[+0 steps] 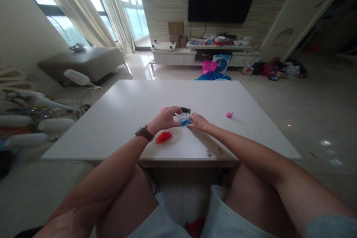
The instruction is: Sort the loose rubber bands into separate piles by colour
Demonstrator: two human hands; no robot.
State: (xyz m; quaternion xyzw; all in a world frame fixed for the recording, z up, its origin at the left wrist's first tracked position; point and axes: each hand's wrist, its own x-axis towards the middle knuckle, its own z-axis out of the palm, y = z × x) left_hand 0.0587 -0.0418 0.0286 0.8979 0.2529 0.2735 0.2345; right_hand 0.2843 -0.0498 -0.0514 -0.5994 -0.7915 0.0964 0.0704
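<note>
At the middle of the white table [134, 119], my left hand [167, 118] is curled around a small clear plastic container [183, 117]. My right hand [199, 122] has its fingers closed at a blue bunch [185, 122] that looks like small elastic bands, right beside the container; fingers hide part of it. A loose heap of red elastic bands [164, 137] lies nearer me, below my left wrist. Just behind the container is a black pile [185, 110] of similar look. Something pink [163, 109] shows partly behind my left hand.
A small pink object [229, 114] sits on the table's right side. Two small stickers or marks [209, 153] are near the front edge. Beyond the table stand a pink basket [209, 67] and a low white cabinet [178, 58]. White chair-like parts [55, 124] are at left.
</note>
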